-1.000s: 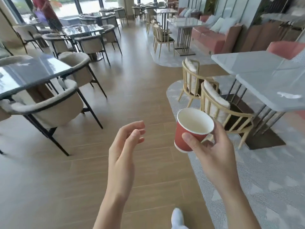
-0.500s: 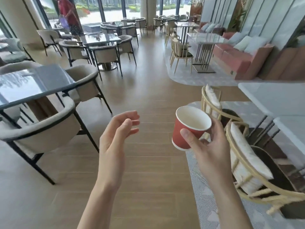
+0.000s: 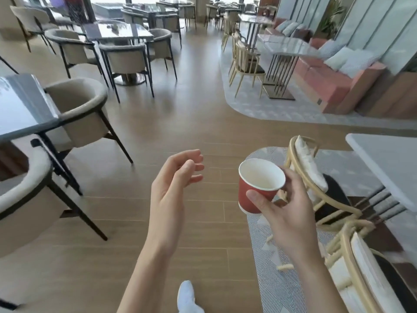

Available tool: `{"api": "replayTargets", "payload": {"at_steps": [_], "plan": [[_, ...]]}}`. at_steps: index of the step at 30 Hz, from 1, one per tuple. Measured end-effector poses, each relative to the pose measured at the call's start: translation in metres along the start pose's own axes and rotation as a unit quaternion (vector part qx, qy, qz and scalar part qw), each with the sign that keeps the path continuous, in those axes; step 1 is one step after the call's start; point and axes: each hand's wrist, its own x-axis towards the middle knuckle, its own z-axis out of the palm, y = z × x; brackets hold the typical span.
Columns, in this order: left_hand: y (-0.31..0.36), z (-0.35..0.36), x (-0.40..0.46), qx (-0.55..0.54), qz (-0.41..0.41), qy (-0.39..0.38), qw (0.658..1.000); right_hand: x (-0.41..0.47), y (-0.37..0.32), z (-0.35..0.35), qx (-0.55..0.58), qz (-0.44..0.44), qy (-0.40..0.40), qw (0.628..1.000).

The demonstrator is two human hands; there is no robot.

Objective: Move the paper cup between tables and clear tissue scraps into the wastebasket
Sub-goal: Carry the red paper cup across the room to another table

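Mid-carry: I walk a red paper cup across the café floor, between counters.

My right hand has its grip clamped on the cup, thumb on the near wall, fingers round the far side; my left hand hangs loosely curled and holds nothing. The cup is in the air over the edge of the patterned rug, mouth up and tipped slightly towards me, long axis near upright. It looks empty. Next, I judge, comes a level set-down on a counter such as the dark glass-topped one at left.
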Motion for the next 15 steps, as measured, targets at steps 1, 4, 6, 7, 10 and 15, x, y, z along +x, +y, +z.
{"api": "replayTargets", "payload": {"at_steps": [1,4,6,7,10,15], "plan": [[-0.003,0.003,0.034,-0.004,0.001,-0.002,1.0,0.031,0.001,0.01,-0.001,-0.004,0.005,1.0],[-0.005,0.013,0.127,-0.004,0.015,-0.011,1.0,0.115,-0.003,0.037,0.009,-0.022,0.027,0.999],[-0.008,0.021,0.179,0.0,0.017,-0.015,1.0,0.163,-0.002,0.052,0.018,-0.028,0.039,0.999],[-0.011,0.025,0.202,0.002,0.015,-0.018,1.0,0.184,0.0,0.058,0.022,-0.026,0.046,0.998],[-0.029,0.035,0.263,0.007,0.013,-0.025,1.0,0.248,0.016,0.075,0.035,-0.023,0.068,0.997],[-0.074,0.059,0.374,0.011,0.01,-0.011,1.0,0.36,0.069,0.103,0.039,-0.009,0.081,0.996]]}}
